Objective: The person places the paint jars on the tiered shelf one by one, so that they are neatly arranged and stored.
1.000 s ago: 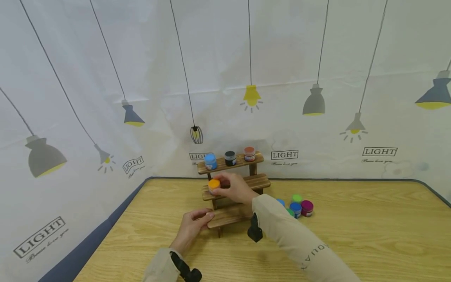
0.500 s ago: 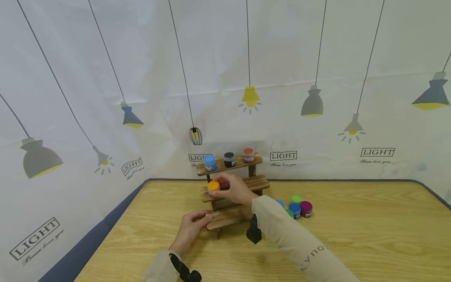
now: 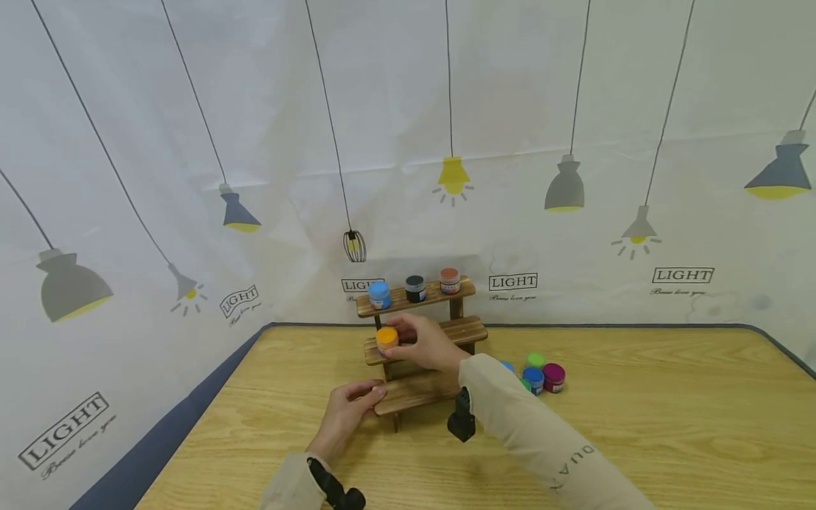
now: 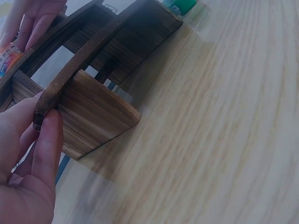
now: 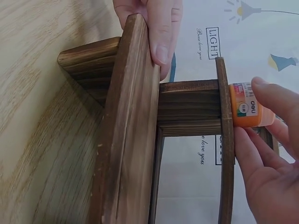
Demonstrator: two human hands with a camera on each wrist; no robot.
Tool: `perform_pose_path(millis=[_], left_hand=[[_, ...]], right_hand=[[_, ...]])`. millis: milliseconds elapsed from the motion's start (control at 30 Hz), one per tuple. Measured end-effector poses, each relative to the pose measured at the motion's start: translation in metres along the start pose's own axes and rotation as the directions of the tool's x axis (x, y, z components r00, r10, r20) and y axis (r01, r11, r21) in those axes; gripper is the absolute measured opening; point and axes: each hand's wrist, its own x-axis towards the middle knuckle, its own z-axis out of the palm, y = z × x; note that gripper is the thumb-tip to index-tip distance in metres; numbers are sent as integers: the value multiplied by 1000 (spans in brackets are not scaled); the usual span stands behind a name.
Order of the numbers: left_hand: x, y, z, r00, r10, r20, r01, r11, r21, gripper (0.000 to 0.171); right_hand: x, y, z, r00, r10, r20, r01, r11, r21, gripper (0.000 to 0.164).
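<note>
A three-tier wooden stand (image 3: 417, 392) is on the table near the wall. Between thumb and fingers my right hand (image 3: 430, 343) holds an orange paint jar (image 3: 387, 340) at the left end of the middle shelf; in the right wrist view the base of this jar (image 5: 245, 106) meets the shelf board. My left hand (image 3: 347, 414) pinches the left end of the lowest shelf, its thumb and fingers on either side of the board (image 4: 49, 100). Along the top shelf stand a light blue jar (image 3: 379, 295), a black jar (image 3: 416, 288) and a red-orange jar (image 3: 449, 280).
Right of the stand, several more jars cluster on the table (image 3: 637, 425): purple (image 3: 554, 377), dark blue (image 3: 533, 380), light green (image 3: 535, 361), with others partly behind the right sleeve (image 3: 529, 418). A lamp-printed cloth (image 3: 510, 212) hangs behind and at the left.
Both hands stay nearly in place, the right on the orange jar and the left on the bottom shelf. The head view has shifted slightly.
</note>
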Motion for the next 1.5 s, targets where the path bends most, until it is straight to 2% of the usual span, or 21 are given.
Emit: perform_pose_path(millis=[300, 633, 867, 1100, 1333, 1500], left_hand=[[-2, 0, -1, 1000, 1, -5, -1, 1000, -4, 36], [-2, 2, 0, 1000, 16, 15, -16, 1000, -5, 36], [-1, 2, 2, 1000, -5, 1, 5, 1000, -12, 34], [-1, 0, 0, 1000, 4, -4, -4, 1000, -17, 35], [0, -1, 0, 1000, -1, -4, 1, 1000, -13, 36], [-1, 0, 0, 1000, -3, 7, 3, 1000, -13, 37]], right_hand=[[-4, -1, -5, 999, 34, 29, -34, 999, -5, 45], [-17, -6, -21, 999, -19, 29, 19, 1000, -10, 43], [-37, -3, -32, 999, 2, 42, -2, 1000, -12, 40], [-56, 6, -44, 999, -45, 28, 46, 999, -12, 36], [-81, 17, -62, 999, 36, -24, -36, 999, -8, 35], [-99, 26, -76, 996, 61, -59, -63, 998, -26, 34]])
